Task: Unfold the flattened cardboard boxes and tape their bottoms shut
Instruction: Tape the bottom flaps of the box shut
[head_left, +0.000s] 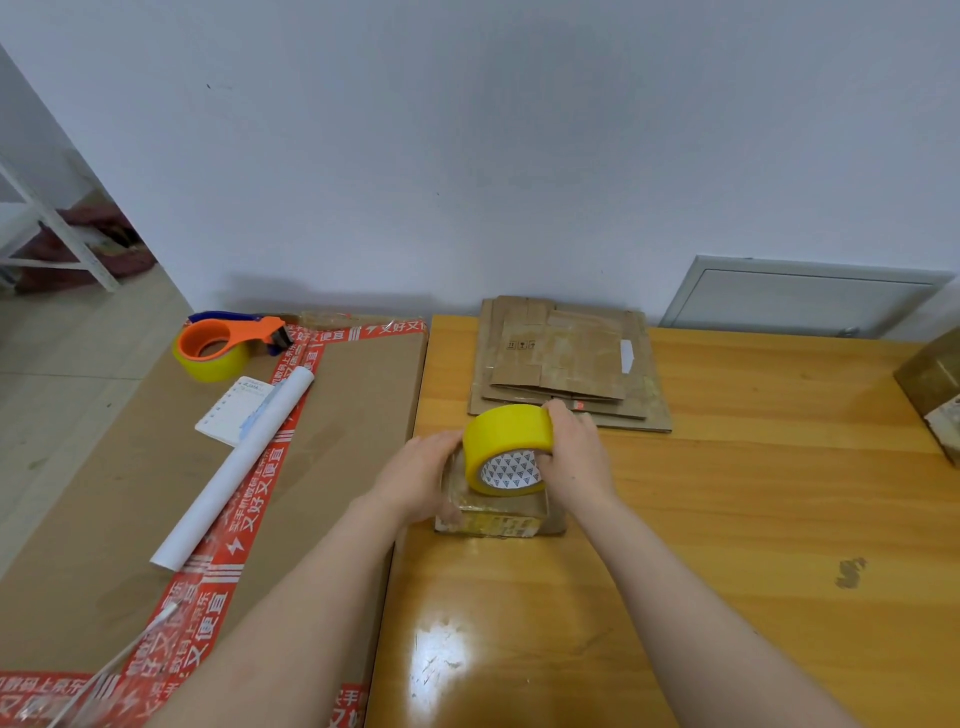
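A small unfolded cardboard box (506, 517) stands on the wooden table (727, 519), its upper face glossy with tape. My left hand (421, 475) presses against the box's left side and steadies it. My right hand (574, 452) grips a yellow tape roll (506, 441), held on edge on top of the box. A stack of flattened cardboard boxes (566, 358) lies just behind, against the wall.
A large brown carton (130, 493) with red printed tape lies to the left, carrying an orange tape dispenser (223, 345), a white paper roll (234, 473) and a small notepad (234, 410). Another taped box (932, 384) sits at the table's far right edge.
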